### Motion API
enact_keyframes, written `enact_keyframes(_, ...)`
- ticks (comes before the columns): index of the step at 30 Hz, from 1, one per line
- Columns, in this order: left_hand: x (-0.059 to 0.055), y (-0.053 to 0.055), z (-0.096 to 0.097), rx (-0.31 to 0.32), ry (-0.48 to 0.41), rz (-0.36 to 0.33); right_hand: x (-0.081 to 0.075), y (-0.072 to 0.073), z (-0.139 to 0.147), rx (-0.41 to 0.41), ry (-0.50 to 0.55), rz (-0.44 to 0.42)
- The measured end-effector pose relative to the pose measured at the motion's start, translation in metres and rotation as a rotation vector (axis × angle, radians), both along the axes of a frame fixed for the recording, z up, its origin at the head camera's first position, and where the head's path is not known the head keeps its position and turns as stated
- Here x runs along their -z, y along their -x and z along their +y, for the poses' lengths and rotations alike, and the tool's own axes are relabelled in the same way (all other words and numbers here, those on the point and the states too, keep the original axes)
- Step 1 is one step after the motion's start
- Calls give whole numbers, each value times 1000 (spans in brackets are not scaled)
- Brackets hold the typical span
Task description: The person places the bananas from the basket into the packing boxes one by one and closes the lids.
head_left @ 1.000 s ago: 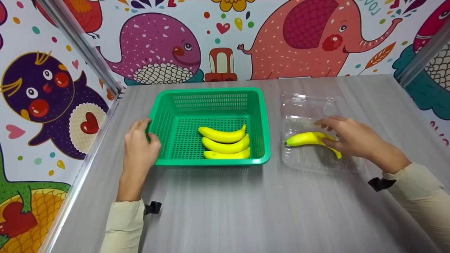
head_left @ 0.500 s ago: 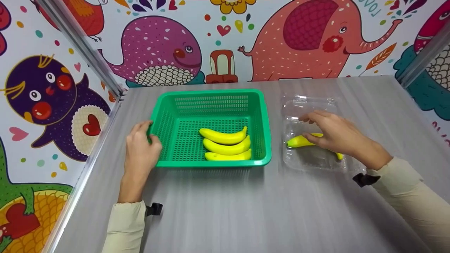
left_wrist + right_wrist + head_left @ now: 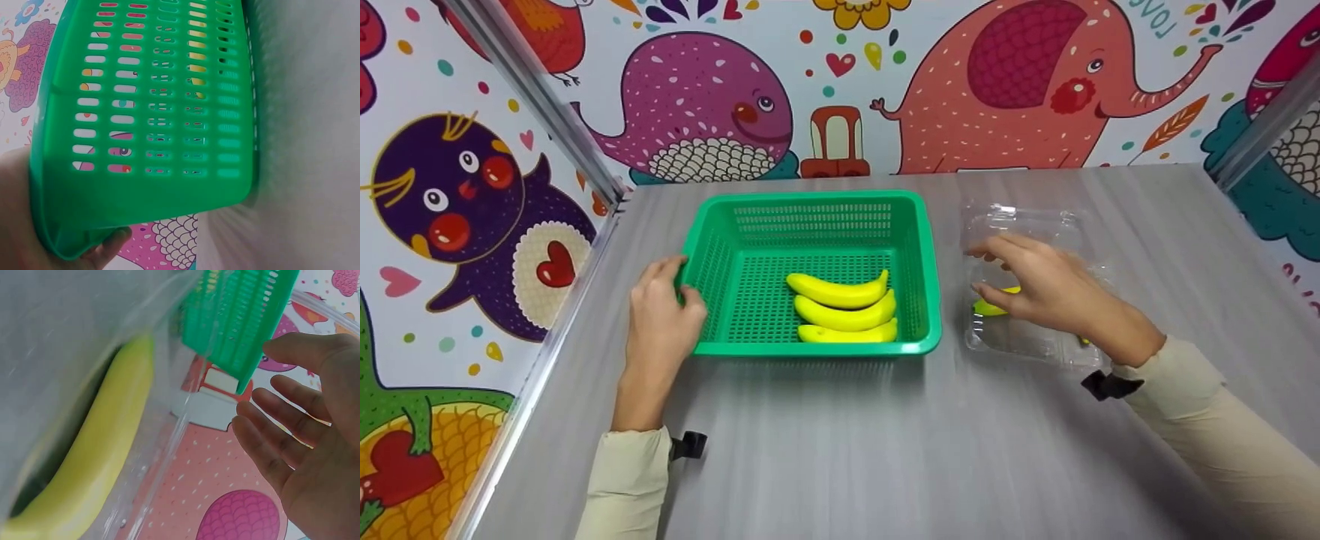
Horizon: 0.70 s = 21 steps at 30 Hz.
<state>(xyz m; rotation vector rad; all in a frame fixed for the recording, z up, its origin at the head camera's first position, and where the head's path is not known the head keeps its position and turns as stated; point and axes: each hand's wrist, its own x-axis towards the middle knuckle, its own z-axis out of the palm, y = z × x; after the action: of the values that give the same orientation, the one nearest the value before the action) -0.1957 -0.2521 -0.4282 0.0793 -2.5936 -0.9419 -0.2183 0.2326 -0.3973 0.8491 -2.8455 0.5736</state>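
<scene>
One banana (image 3: 104, 441) lies crosswise in the clear box (image 3: 997, 341), below your nearer right hand (image 3: 1044, 283), empty, fingers loosely spread; your left hand (image 3: 666, 311) grips the basket (image 3: 810, 349).

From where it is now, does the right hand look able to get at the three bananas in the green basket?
Probably yes: the right hand is empty, and the green basket is open above the bananas. It would only have to clear the basket's right rim.
</scene>
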Motion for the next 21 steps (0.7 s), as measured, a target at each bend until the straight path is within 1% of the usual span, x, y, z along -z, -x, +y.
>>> enact_keyframes(4, 1, 0, 0, 2, -2, 6, -2, -1, -12, -15, 33, 9)
enact_keyframes(11, 2, 0, -1, 7, -4, 44, -5, 0, -33, -65, 41, 73)
enact_keyframes(21, 2, 0, -1, 7, -1, 35, -3, 5, -62, -101, 37, 87)
